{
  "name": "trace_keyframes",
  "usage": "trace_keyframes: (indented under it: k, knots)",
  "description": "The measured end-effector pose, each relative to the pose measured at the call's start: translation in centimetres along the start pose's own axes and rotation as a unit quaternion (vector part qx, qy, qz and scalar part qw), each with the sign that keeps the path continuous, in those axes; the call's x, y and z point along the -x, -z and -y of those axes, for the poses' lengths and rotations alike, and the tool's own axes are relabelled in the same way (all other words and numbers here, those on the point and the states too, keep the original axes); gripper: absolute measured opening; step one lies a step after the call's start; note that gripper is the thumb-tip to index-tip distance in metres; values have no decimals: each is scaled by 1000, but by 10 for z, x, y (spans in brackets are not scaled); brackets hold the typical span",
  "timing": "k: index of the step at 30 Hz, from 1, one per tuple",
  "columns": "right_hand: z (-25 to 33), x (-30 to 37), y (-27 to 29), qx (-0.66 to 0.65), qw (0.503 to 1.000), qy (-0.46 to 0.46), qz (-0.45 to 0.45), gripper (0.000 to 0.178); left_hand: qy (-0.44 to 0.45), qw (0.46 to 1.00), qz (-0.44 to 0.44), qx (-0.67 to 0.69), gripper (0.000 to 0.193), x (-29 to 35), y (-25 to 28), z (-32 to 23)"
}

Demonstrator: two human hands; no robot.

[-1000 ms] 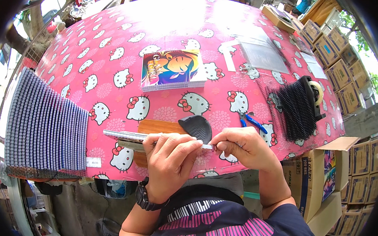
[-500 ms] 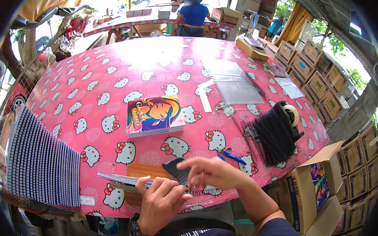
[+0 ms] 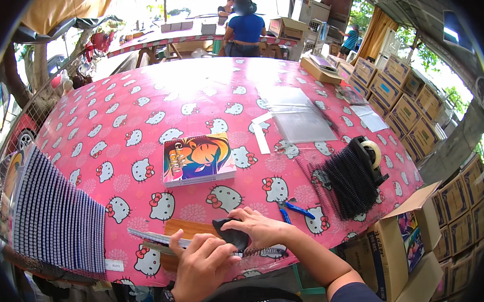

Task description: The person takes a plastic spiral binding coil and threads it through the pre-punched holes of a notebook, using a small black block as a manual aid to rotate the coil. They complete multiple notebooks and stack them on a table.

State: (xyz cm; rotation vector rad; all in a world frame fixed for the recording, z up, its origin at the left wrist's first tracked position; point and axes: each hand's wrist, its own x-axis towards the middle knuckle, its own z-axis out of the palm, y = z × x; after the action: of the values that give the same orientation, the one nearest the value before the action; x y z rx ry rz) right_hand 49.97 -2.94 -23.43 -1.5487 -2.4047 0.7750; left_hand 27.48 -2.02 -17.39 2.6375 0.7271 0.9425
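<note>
My left hand (image 3: 204,265) is closed over a thin stack of bound sheets (image 3: 156,237), pressing it down along a brown wooden board (image 3: 190,227). A dark plastic spiral coil (image 3: 266,252) runs out from the right end of the stack, below my right hand. My right hand (image 3: 257,226) curls its fingers round a black, flexible pad (image 3: 233,236) beside the stack's edge. The fingertips of the right hand are partly hidden by the pad. Just beyond lie blue-handled cutting pliers (image 3: 299,211), spread on the table.
A small pile of colourful-covered booklets (image 3: 200,159) lies ahead. Rows of bound stacks (image 3: 58,212) fill the left edge. On the right are black spiral coils (image 3: 348,182), a tape dispenser (image 3: 372,156), clear plastic sheets (image 3: 302,118) and an open carton (image 3: 385,254).
My right hand has gone from a pointing finger above the coil to fingers curled round the black pad. My left hand keeps its hold on the stack. The view has tilted slightly.
</note>
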Motion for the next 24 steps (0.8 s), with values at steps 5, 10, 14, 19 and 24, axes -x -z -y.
trace_keyframes:
  k: [5, 10, 14, 19, 24]
  knots:
    - [9, 0, 5, 18, 999, -43, 0, 79, 37, 999, -10, 33, 20, -2, 4, -7]
    - [-1, 2, -8, 33, 999, 13, -31, 84, 42, 998, -9, 47, 22, -5, 9, -7]
    - [4, 3, 1, 30, 1000, -6, -1, 77, 7, 999, 28, 33, 23, 1, 8, 2]
    - [-2, 8, -3, 34, 998, -11, -47, 74, 7, 999, 1, 35, 19, 4, 5, 3]
    - [-4, 16, 3, -34, 993, 7, -112, 67, 21, 999, -5, 48, 15, 2, 8, 2]
